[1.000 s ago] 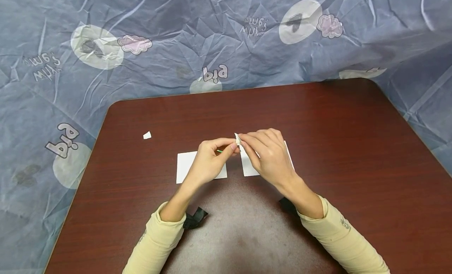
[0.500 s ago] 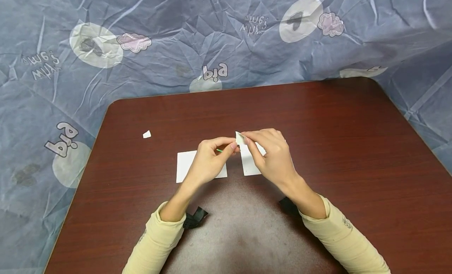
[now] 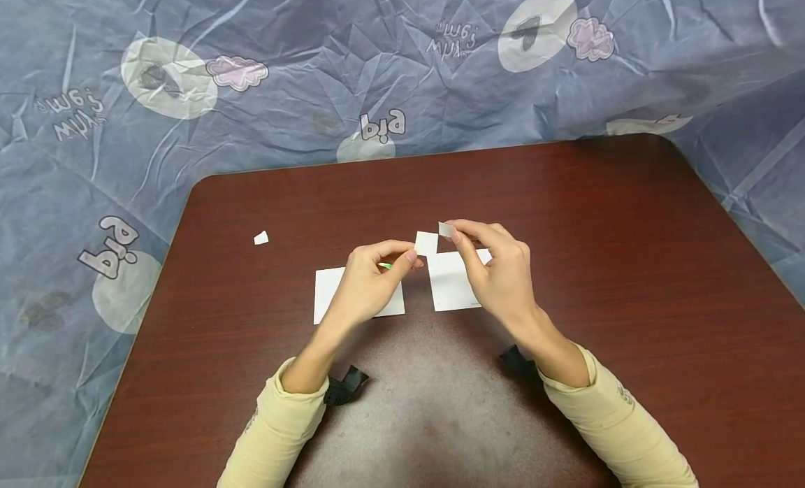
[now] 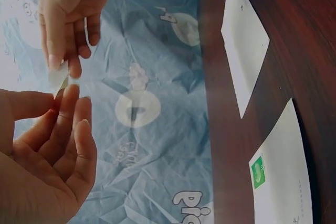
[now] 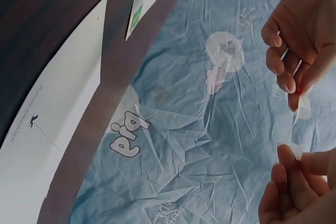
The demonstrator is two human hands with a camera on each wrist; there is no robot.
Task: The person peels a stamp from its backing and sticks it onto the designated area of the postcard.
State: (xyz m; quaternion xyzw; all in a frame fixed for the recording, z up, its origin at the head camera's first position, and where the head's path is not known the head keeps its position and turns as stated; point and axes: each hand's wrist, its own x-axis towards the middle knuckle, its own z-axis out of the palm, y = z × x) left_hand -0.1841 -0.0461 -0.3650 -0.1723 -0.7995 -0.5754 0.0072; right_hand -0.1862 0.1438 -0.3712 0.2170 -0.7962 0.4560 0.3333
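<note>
My left hand point(image 3: 371, 282) pinches a small white paper square point(image 3: 426, 243) between thumb and index finger, raised over the table. Just right of it, my right hand point(image 3: 499, 275) pinches a small greyish, thin square piece point(image 3: 446, 229). The two pieces are side by side, their edges near each other. Beneath the left hand lies a white envelope-like card point(image 3: 327, 292), partly covered; the left wrist view shows a green stamp point(image 4: 258, 171) on it. A second white card point(image 3: 449, 285) lies under the right hand, with small dark print point(image 5: 33, 120) in the right wrist view.
A small white paper scrap point(image 3: 260, 238) lies at the left of the brown table point(image 3: 597, 215). Black straps point(image 3: 346, 386) hang at the wrists. Behind the table hangs a blue printed sheet point(image 3: 302, 68).
The right hand has moved right and slightly up, away from the left hand. The thin piece, earlier folded up together with the white square, is now apart from it.
</note>
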